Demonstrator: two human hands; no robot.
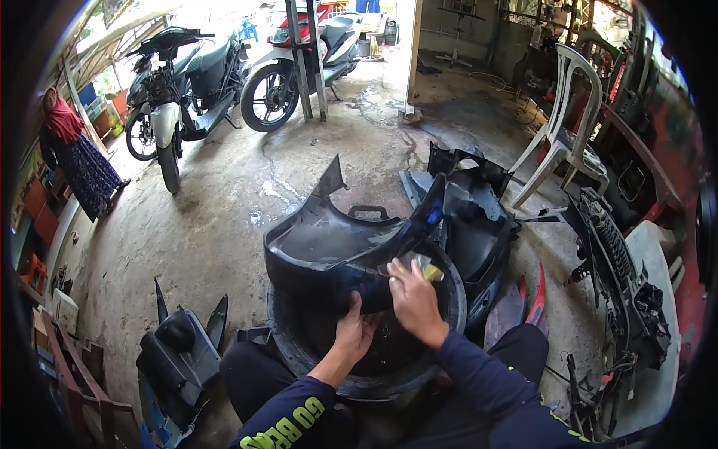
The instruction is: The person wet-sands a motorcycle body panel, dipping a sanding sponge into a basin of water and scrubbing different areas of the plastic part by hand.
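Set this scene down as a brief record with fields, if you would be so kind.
Left hand: holds the dark panel at its near lower edge
Right hand: holds a yellowish pad at the panel's surface
Below panel: round dark tub
Background: white-fendered motorbike; red-and-white motorbike
Right side: pale plastic chair
Far left: a person, standing

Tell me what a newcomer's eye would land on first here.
Probably the large, curved black plastic panel at centre, above a round dark tub, its lower edge in the left hand. Next, the red-and-white motorbike at the top and the pale plastic chair at upper right.
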